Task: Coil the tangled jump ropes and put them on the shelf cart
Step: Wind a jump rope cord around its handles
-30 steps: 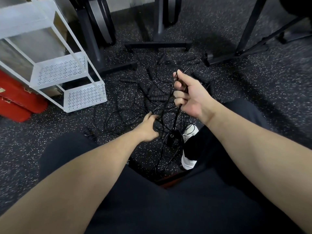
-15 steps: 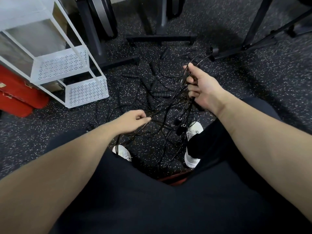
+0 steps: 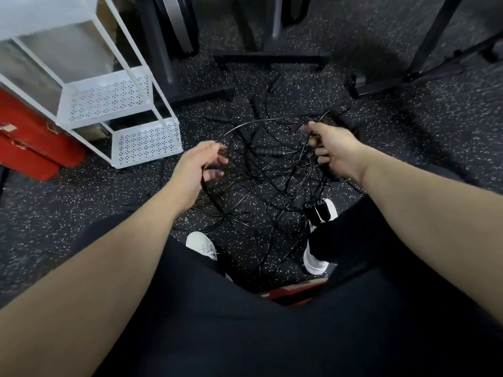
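Fingers of right hand (image 3: pixel 333 153) curl round a bundle of jump ropes (image 3: pixel 272 172); left hand (image 3: pixel 200 165) hooks one strand, fingers loosely bent. Strand arcs left-right between them over the floor tangle. Shelf cart (image 3: pixel 147 142) nearest the left hand.

Black rubber flooring (image 3: pixel 449 137) flecked with white, spreading across the room, dark equipment bases (image 3: pixel 269 59) and angled stand legs (image 3: pixel 432 36) standing at rear, red cases (image 3: pixel 30 148) lying far left.

Both hands forward, left (image 3: pixel 200 165) loosely curled, right (image 3: pixel 330 149) clenched.
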Demonstrator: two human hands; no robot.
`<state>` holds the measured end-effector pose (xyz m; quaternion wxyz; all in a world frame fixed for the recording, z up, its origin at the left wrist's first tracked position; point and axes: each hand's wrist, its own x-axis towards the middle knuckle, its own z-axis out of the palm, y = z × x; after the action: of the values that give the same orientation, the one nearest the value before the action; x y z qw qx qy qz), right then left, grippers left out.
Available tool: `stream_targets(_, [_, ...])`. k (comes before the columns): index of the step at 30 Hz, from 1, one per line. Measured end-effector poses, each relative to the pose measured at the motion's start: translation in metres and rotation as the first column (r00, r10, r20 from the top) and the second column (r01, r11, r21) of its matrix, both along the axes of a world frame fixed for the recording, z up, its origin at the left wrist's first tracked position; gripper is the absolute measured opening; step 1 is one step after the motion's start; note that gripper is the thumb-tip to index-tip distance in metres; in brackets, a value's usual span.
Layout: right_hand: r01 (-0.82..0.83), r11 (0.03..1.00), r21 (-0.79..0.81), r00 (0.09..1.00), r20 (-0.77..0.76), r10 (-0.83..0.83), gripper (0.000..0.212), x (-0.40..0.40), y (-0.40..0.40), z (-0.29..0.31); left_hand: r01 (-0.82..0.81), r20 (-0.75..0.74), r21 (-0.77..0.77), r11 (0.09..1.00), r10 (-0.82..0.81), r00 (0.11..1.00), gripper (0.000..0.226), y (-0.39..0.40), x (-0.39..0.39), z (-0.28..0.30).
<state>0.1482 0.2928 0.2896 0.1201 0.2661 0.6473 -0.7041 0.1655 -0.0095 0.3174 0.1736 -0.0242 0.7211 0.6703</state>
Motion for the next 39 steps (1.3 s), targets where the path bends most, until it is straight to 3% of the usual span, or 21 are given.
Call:
stream_targets(3, [-0.098, 0.982, 0.163, 0.995, 0.035, 0.094, 0.026, -0.011, -0.001, -0.008, -0.089, -0.037, 0.08, 0.993, 0.092, 0.995, 0.021, -0.003, -0.003, 0.001])
stream_targets(7, [-0.149, 0.926, 0.347, 0.988, 0.083, 0.128, 0.063, -0.025, -0.002, -0.011, -0.208, -0.081, 0.093, 0.974, 0.216, 0.973, 0.017, -0.01, -0.007, 0.003])
stream_targets(9, [-0.155, 0.916, 0.37, 0.987, 0.102, 0.126, 0.069, -0.031, -0.001, -0.012, -0.326, -0.072, 0.128, 0.937, 0.337, 0.939, 0.016, -0.014, -0.009, 0.005])
stream_targets(16, [-0.242, 0.846, 0.475, 0.962, 0.229, 0.147, 0.049, -0.042, -0.002, -0.03, -0.511, -0.096, 0.183, 0.84, 0.532, 0.841, 0.02, -0.015, -0.013, 0.024])
stream_targets(21, [-0.266, 0.75, 0.605, 0.96, 0.238, 0.149, 0.052, -0.042, -0.008, -0.033, -0.597, -0.236, 0.079, 0.798, 0.597, 0.767, 0.017, -0.017, -0.014, 0.03])
stream_targets(24, [-0.341, 0.721, 0.603, 0.937, 0.279, 0.209, 0.055, -0.039, -0.011, -0.03, -0.645, -0.249, 0.092, 0.759, 0.645, 0.723, 0.007, -0.02, -0.014, 0.032])
stream_targets(29, [-0.422, 0.675, 0.605, 0.905, 0.326, 0.274, 0.049, -0.033, -0.014, -0.03, -0.604, -0.235, 0.145, 0.784, 0.62, 0.748, 0.02, -0.02, -0.013, 0.034])
stream_targets(39, [-0.429, 0.634, 0.643, 0.903, 0.318, 0.288, 0.045, -0.032, -0.023, -0.027, -0.583, -0.207, 0.158, 0.797, 0.604, 0.77, 0.022, -0.022, -0.007, 0.042])
